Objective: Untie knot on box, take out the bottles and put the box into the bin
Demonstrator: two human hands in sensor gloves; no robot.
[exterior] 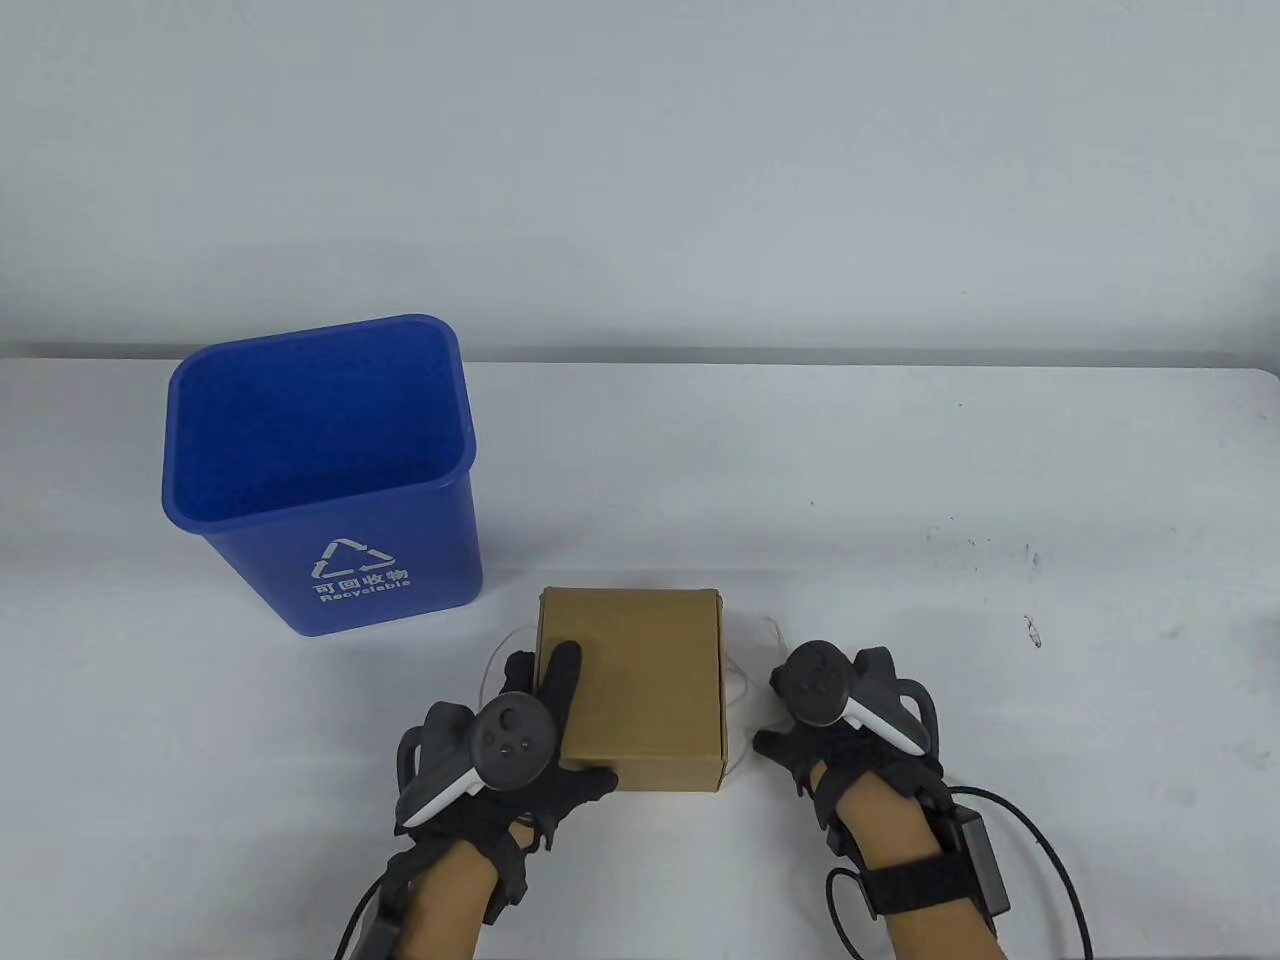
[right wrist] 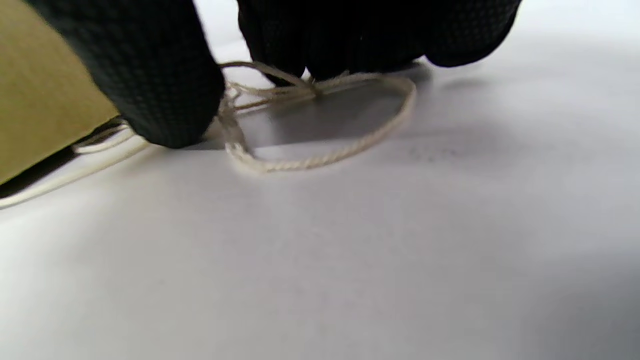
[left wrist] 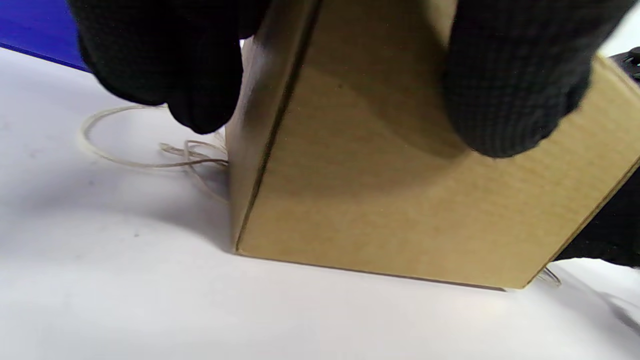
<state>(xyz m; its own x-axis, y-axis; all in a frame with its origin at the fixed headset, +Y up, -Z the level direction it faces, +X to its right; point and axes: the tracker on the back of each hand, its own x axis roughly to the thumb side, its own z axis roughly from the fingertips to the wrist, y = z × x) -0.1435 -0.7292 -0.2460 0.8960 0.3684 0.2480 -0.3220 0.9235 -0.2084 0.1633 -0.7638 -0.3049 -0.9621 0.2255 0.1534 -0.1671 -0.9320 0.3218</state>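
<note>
The closed brown cardboard box (exterior: 640, 685) sits on the white counter (exterior: 900, 620), just right of the blue plastic recycling bin (exterior: 320, 470). The left hand (exterior: 510, 745) clasps the box's near-left corner. The right hand (exterior: 830, 720), beside the box, pinches pale loose string (right wrist: 320, 120); its fingertips are partly hidden.
</note>
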